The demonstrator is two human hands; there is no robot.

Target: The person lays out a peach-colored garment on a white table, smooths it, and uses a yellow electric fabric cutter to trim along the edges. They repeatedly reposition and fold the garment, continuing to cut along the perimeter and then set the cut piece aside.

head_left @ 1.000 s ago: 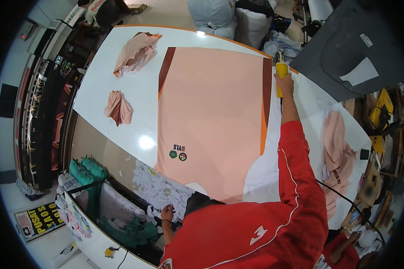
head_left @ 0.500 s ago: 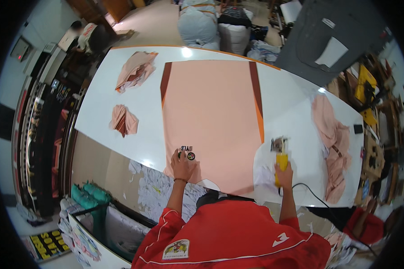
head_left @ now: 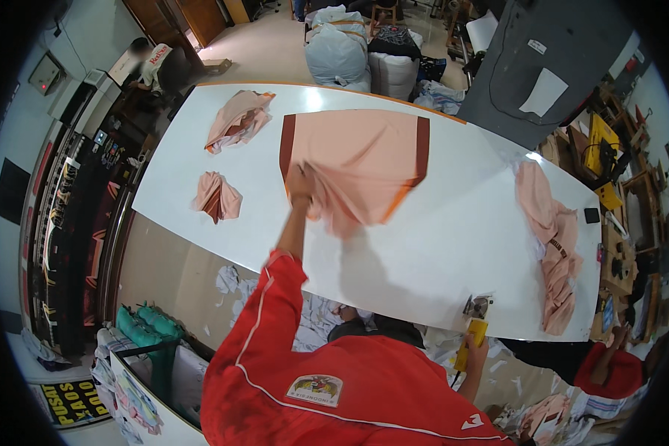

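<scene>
A salmon-pink fabric panel (head_left: 364,141) with dark brown and orange side strips lies on the white table (head_left: 401,275). Its near half is lifted and gathered into folds. My left hand (head_left: 299,182), reaching far over the table, is closed on the panel at its left side. At the table's near edge my right hand (head_left: 475,352) grips the yellow body of an electric fabric cutter (head_left: 477,328), whose metal head rests at the edge. The cutter is well apart from the fabric.
Bunched pink fabric lies at the left in a larger heap (head_left: 238,119) and a smaller one (head_left: 217,197), with a long pile (head_left: 551,245) at the right. White scraps (head_left: 316,327) litter the floor. A person in red (head_left: 609,369) is at the lower right. Stuffed bags (head_left: 337,52) stand beyond the table.
My left hand has gone from flat on the panel's near end to gripping it farther away, folding the fabric up. My right hand has drawn the cutter back toward me.
</scene>
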